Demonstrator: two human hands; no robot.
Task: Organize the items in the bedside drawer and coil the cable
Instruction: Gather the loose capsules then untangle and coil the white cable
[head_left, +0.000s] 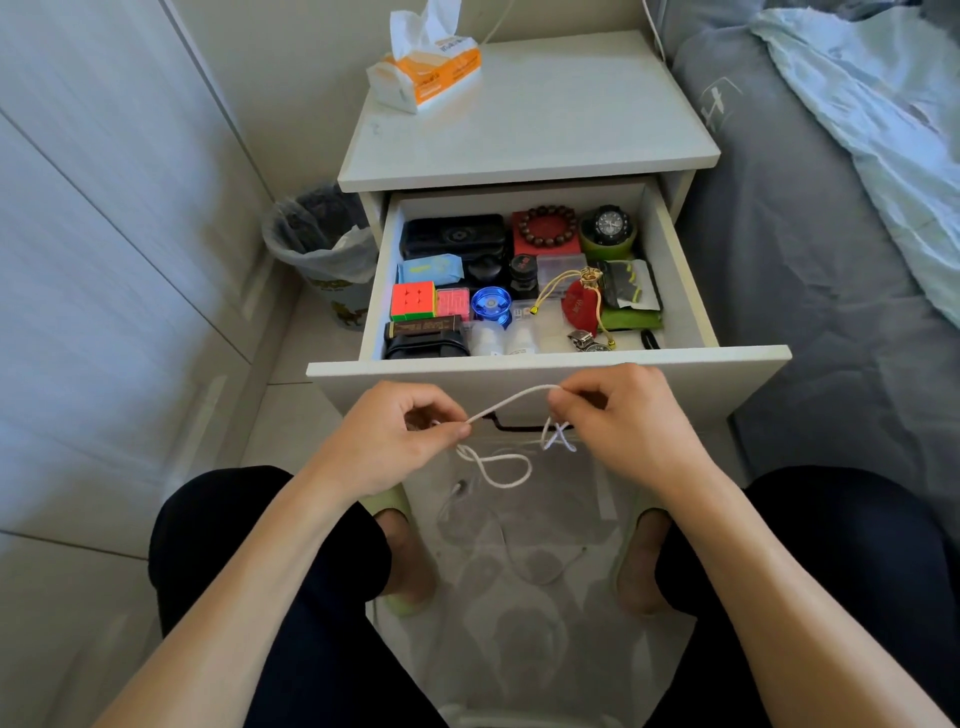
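**Mia:** Both hands are out in front of the open drawer (545, 364). See the left hand (400, 436)? Its thumb and finger pinch the white cable (511, 402).

**Ben:** And the right hand (618, 415) pinches it too, a bit further along. So the hands are apart, with a short bit of cable stretched between them.

**Mia:** Where is the rest of it?

**Ben:** It hangs down under the hands in floppy loops. One loop crosses over itself by the right hand. A thin end seems to trail on the floor between the feet, but I cannot see it well.

**Mia:** It looks soft and very light. It bends any way it likes.

**Ben:** Yes, so I think it will flop and tangle if you let go. It may spring open too. Best to hold it near the loops, with one hand keeping the coil and the other hand feeding more cable in.

**Mia:** The drawer looks tidy already. I see a colour cube (413, 300), a bead bracelet (548, 226), a watch (607, 224) and a red pouch (581, 306), all packed close.

**Ben:** Then the cable is the job left to do, I think. It is not coiled yet.
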